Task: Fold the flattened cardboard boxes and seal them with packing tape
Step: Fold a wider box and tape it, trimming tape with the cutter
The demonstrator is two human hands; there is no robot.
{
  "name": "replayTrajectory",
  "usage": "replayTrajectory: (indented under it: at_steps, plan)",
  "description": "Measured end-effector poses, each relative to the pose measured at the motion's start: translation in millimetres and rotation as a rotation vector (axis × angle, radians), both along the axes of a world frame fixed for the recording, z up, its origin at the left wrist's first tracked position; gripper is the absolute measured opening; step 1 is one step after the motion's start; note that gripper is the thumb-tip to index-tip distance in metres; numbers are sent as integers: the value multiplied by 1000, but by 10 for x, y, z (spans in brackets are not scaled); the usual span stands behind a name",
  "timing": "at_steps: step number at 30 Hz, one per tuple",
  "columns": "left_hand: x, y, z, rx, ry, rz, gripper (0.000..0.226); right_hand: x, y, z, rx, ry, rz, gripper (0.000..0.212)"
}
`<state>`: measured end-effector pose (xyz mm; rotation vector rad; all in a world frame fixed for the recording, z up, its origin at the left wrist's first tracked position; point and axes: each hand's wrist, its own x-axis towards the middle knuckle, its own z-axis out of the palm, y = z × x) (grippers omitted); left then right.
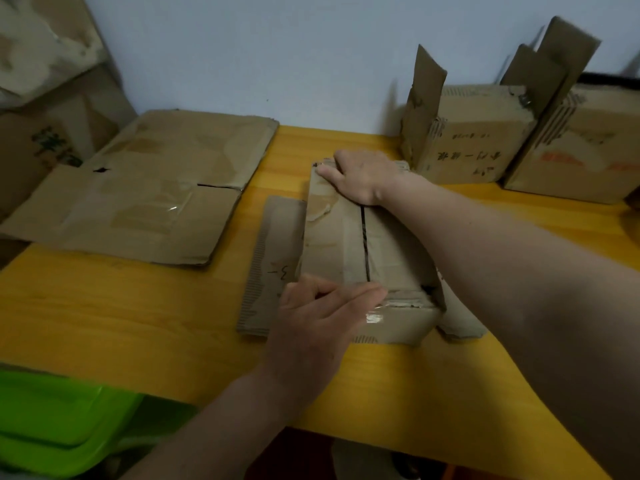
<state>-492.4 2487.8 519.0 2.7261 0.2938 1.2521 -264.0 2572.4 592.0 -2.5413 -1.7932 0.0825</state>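
A small cardboard box [353,244] stands folded in the middle of the yellow table [104,317], its two top flaps meeting at a dark seam. My right hand [363,176] presses flat on the far end of the top flaps. At the near end my left hand [318,317] rests on the edge, fingers laid over a shiny strip of clear tape [388,308] that runs down the front face. A loose flap [273,258] of the box lies flat on the table to the left.
A large flattened box [149,188] lies at the back left of the table. Two assembled boxes [474,133] [581,143] with upright flaps stand at the back right against the wall. More cardboard [45,81] leans at the far left. A green plastic bin [59,424] sits below the table's near-left edge.
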Motion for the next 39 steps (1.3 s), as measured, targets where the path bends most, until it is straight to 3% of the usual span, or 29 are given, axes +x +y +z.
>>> replayTrajectory:
  at_steps: [4, 9, 16, 20, 25, 28, 30, 34, 37, 39]
  plan:
    - [57, -14, 59, -35, 47, 54, 30, -14, -489, 31, 93, 134, 87, 57]
    - [163, -64, 144, -62, 56, 108, 30, 5, -1559, 103, 348, 337, -73, 37]
    - [375, -269, 253, -62, 148, 254, 46, 41, -2868, -68, 428, 303, -284, 35]
    - [433, -300, 246, -49, 183, 219, 38, 26, -3420, -213, 522, 327, -393, 31]
    - [533, -554, 347, -81, 224, 347, 37, -144, -3960, -407, 588, 265, -430, 39]
    - [608, -936, 268, -80, 162, 143, 46, -187, -4135, -586, 498, 118, -391, 56]
    - [709, -1179, 164, -200, 263, -43, 50, -162, -4154, -694, 384, 61, -420, 55]
    - [989, -1417, 20, -607, 460, -150, 63, -145, -4115, -697, 365, 85, -473, 40]
    - [1116, -1426, 16, -945, 476, -249, 66, -194, -4131, -686, 413, 186, -432, 38]
    - [1119, -1408, -8, -1066, 458, -306, 60, -246, -4116, -685, 473, 259, -375, 37]
